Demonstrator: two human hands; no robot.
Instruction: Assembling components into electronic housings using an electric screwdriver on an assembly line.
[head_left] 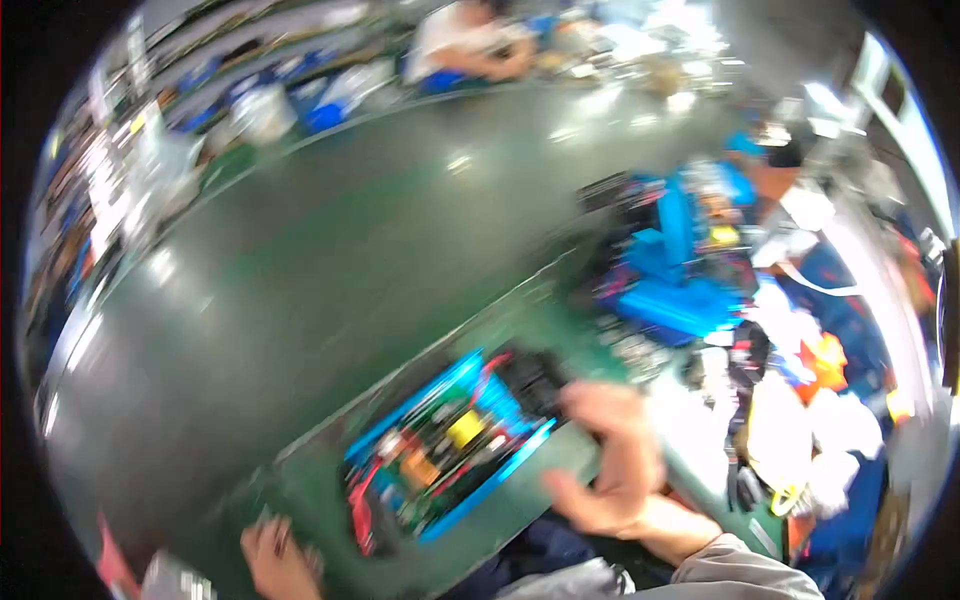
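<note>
circuitry sits in blue casing near the right hand.

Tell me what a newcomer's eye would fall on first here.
Probably the bright blue open casing in the lower middle, with a yellow block among the electronic parts inside. Next, the right hand, spread open just right of it, then the blue pieces heaped farther up on the right.
</note>
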